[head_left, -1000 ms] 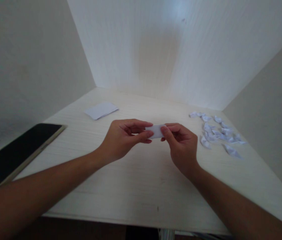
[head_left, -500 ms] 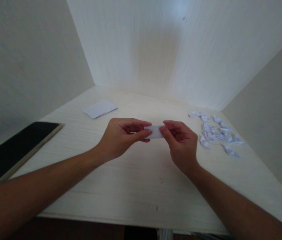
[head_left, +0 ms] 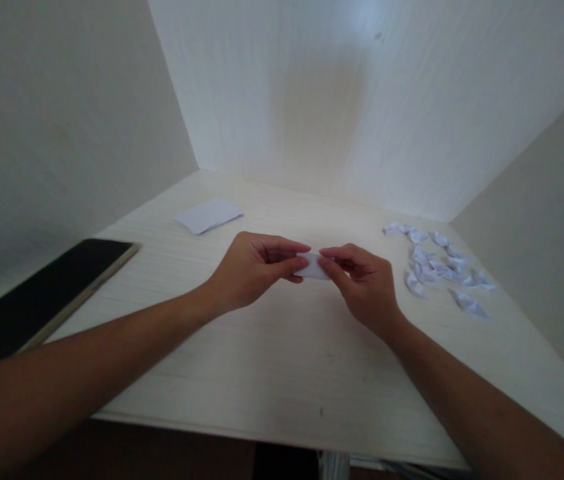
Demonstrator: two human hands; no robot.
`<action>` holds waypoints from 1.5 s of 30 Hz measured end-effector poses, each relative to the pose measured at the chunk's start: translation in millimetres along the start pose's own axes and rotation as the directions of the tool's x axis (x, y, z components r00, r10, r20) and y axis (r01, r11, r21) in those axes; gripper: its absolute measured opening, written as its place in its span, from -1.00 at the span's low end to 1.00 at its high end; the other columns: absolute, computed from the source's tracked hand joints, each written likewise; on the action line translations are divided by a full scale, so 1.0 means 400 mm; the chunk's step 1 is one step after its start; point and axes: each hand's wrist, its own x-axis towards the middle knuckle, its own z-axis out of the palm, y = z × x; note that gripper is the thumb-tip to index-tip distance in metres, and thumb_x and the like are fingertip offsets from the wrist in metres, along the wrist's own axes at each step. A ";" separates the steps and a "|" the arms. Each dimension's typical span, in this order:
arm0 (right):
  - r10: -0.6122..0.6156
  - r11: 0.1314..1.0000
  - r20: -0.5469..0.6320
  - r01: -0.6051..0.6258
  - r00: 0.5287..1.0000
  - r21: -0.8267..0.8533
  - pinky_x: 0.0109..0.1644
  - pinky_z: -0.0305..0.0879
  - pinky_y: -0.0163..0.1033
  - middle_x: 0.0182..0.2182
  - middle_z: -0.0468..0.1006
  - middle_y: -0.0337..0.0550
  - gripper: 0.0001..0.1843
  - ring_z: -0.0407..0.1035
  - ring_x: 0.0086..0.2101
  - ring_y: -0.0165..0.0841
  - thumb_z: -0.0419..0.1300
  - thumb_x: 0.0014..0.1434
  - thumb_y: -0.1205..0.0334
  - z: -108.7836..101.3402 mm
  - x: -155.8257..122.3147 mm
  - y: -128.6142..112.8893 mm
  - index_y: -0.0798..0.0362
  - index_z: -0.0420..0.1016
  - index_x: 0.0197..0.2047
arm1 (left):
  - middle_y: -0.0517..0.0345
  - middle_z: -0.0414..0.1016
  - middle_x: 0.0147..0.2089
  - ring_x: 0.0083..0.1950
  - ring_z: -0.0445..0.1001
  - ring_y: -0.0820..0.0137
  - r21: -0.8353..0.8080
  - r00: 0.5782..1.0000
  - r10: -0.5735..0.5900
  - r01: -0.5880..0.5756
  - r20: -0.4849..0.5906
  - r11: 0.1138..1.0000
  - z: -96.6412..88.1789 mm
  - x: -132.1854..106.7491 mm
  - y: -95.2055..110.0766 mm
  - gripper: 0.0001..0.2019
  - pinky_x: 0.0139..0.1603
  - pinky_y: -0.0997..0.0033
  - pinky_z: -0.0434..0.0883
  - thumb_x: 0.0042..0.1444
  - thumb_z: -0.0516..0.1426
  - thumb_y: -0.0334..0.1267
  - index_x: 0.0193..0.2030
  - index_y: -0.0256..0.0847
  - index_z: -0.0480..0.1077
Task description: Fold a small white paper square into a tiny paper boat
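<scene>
Facing the table [head_left: 272, 360], we have a phone [head_left: 57, 290] at its left side. Over its middle, our left hand [head_left: 252, 273] and right hand [head_left: 369, 287] are pinched narrow, thumb against fingers, each on 1 end of a small paper strip [head_left: 313, 269]. Its long axis runs left to right between our 2 hands, neither clearly nearer.

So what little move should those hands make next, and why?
Perhaps the right hand could slide its thumb outward along the small white paper, pressing it flat: that thumb lies on the paper, while the left hand pinches the other end.
</scene>
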 end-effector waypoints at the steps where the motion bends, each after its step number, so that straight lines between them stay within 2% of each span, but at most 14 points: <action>1: 0.000 1.000 -0.001 0.000 1.000 0.000 -0.23 0.51 -0.20 -0.32 0.67 -0.20 -0.88 0.54 -0.34 -0.36 0.36 0.23 0.18 0.000 0.000 0.001 -0.05 0.69 -0.15 | 0.11 0.73 -0.29 -0.35 0.69 0.32 -0.014 1.000 -0.005 0.005 0.003 1.000 -0.001 0.000 -0.001 -0.76 -0.24 0.31 0.71 -0.05 0.45 -0.29 -0.20 -0.23 0.67; 6: -0.004 1.000 -0.011 0.004 1.000 -0.005 -0.23 0.50 -0.22 -0.33 0.66 -0.22 -0.89 0.54 -0.35 -0.38 0.36 0.24 0.18 0.001 -0.001 0.005 -0.05 0.68 -0.16 | 0.10 0.73 -0.27 -0.28 0.70 0.33 -0.069 1.000 -0.015 0.016 0.021 0.997 -0.001 0.002 -0.003 -0.74 -0.23 0.35 0.71 -0.03 0.45 -0.29 -0.15 -0.24 0.66; 12: -0.007 1.000 -0.023 0.007 1.000 -0.003 -0.20 0.49 -0.21 -0.32 0.66 -0.23 -0.91 0.54 -0.33 -0.39 0.36 0.25 0.19 0.002 -0.003 0.006 -0.05 0.68 -0.17 | 0.10 0.72 -0.29 -0.28 0.70 0.31 -0.080 1.000 -0.026 0.026 0.008 0.996 0.000 0.003 -0.005 -0.79 -0.24 0.36 0.71 -0.01 0.45 -0.28 -0.21 -0.24 0.66; 24: -0.049 0.998 0.002 0.049 0.999 -0.031 -0.23 0.46 -0.24 -0.33 0.66 -0.22 -0.90 0.52 -0.34 -0.40 0.35 0.25 0.22 -0.003 0.002 0.002 -0.03 0.69 -0.16 | 0.17 0.73 -0.31 -0.32 0.68 0.45 -0.148 0.999 -0.012 0.019 0.047 0.989 0.000 0.006 -0.004 -0.86 -0.26 0.53 0.70 0.02 0.42 -0.40 -0.24 -0.22 0.68; 35: -0.092 0.994 0.036 0.094 0.995 -0.049 -0.25 0.42 -0.21 -0.33 0.64 -0.19 -0.88 0.50 -0.33 -0.38 0.34 0.26 0.25 -0.005 0.002 -0.005 -0.02 0.70 -0.13 | 0.18 0.72 -0.33 -0.36 0.67 0.46 -0.120 0.999 0.006 0.000 0.051 0.993 0.002 0.007 -0.002 -0.89 -0.31 0.54 0.70 0.04 0.40 -0.43 -0.27 -0.21 0.69; 39: -0.114 0.992 0.067 0.118 0.991 -0.054 -0.31 0.35 -0.21 -0.36 0.64 -0.18 -0.86 0.46 -0.38 -0.39 0.37 0.22 0.28 -0.005 0.003 -0.010 -0.02 0.71 -0.13 | 0.20 0.72 -0.34 -0.40 0.65 0.46 -0.063 0.996 0.023 -0.017 0.091 0.998 0.003 0.004 0.000 -0.89 -0.42 0.54 0.69 0.06 0.39 -0.43 -0.25 -0.19 0.69; 45: -0.094 0.995 0.078 0.096 0.993 -0.024 -0.33 0.35 -0.22 -0.35 0.66 -0.18 -0.87 0.47 -0.37 -0.39 0.37 0.23 0.29 -0.003 0.000 -0.003 -0.06 0.73 -0.15 | 0.19 0.72 -0.35 -0.41 0.64 0.48 -0.034 0.993 0.020 -0.016 0.118 0.999 0.001 0.002 0.003 -0.88 -0.42 0.56 0.68 0.06 0.38 -0.44 -0.25 -0.18 0.69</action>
